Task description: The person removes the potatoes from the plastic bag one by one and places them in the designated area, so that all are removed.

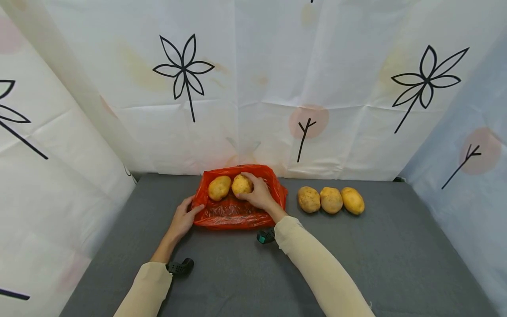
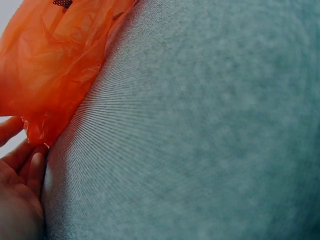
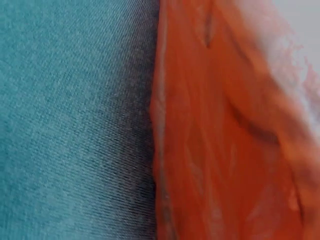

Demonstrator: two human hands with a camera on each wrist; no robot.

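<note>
A red plastic bag (image 1: 233, 220) lies spread on the grey table, its mouth facing up. Inside it, toward the left, rests one potato (image 1: 219, 188). My right hand (image 1: 259, 193) reaches into the bag and grips a second potato (image 1: 241, 185) between thumb and fingers, right beside the first. At the bag's left edge my left hand (image 1: 185, 218) holds the rim, thumb over the plastic and fingers outside. The left wrist view shows the bag's corner (image 2: 42, 127) between those fingers. In the right wrist view only the bag's side (image 3: 200, 150) appears; the right hand is out of sight there.
Three potatoes, a left one (image 1: 309, 199), a middle one (image 1: 331, 200) and a right one (image 1: 353, 200), stand in a row right of the bag. A white patterned cloth (image 1: 257, 88) hangs behind the grey table (image 1: 229, 273) and along both sides.
</note>
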